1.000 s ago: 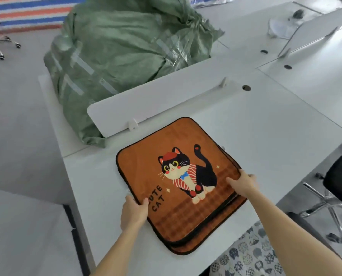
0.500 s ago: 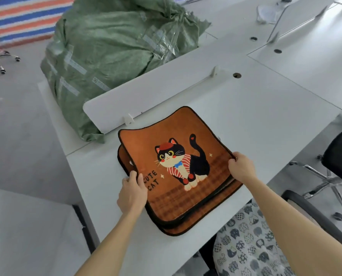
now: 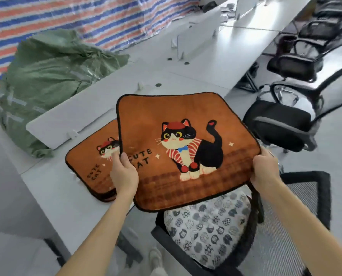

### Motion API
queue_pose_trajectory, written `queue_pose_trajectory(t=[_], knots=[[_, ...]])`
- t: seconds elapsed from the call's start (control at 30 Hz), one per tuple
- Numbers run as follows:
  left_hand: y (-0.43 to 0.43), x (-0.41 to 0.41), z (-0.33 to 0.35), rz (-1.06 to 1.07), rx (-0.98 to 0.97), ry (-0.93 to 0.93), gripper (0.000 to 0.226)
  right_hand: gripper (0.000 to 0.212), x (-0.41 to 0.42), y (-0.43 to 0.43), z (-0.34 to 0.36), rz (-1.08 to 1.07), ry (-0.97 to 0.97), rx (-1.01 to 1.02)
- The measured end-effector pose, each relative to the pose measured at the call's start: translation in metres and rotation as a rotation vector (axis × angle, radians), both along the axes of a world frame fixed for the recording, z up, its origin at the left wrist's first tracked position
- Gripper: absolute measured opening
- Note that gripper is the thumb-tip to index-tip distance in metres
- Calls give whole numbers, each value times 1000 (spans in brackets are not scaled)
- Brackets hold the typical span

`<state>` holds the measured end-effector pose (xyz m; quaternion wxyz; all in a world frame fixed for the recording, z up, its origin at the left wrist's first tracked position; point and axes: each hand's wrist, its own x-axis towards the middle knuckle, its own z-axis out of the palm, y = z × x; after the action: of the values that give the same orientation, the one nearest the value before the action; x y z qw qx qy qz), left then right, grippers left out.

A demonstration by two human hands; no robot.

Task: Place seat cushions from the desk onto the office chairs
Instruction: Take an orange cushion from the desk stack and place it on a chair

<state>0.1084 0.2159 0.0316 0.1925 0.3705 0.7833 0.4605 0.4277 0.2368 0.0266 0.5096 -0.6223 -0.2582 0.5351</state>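
One orange cat cushion (image 3: 186, 148) has come off the pile since half a second ago and now hangs in the air, gripped at both near corners: the left hand (image 3: 124, 174) pinches its left edge with the thumb on top, the right hand (image 3: 265, 172) clamps its right edge, fingers curled underneath. It is tilted slightly toward the wearer, and its near edge overhangs the desk's front edge. The remaining cushions (image 3: 94, 164) lie on the desk (image 3: 52, 188), near its front edge, the top one showing the same print. So the pick-up looks done, and carrying to a seat is the step in hand.

Directly below sits a chair with a patterned cushion (image 3: 208, 228) already on it, so that seat probably needs nothing. The nearest bare seat is the black office chair (image 3: 277, 124) to the right, beside the desk, with more chairs behind it. Open floor lies between; the nearer chair's mesh back (image 3: 305, 198) stands just beside the right forearm and could snag a swing. A green sack (image 3: 46, 76) stands at the desk's far left, well clear.
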Motion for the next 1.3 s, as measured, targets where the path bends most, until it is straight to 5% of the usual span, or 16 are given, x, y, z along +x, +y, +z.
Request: queue_pose_trajectory(t=[0.23,0.33,0.47,0.63,0.87,1.3], knots=[[-59,198,24,-342,2,89,35,37,186,-137,20,-377,265,47],[-67,256,33,-480,64,147,23,68,242,-177,19,-386,246,-19],[-63,307,41,-585,48,205,23,22,298,-213,13,-343,107,-16],[-45,329,42,-647,48,236,20,28,336,-218,3,-150,74,-101],[23,370,13,-650,-12,235,14,61,394,-125,3,-77,-120,-180],[221,539,-35,-454,-194,-126,21,53,529,99,34,-210,-442,-135]])
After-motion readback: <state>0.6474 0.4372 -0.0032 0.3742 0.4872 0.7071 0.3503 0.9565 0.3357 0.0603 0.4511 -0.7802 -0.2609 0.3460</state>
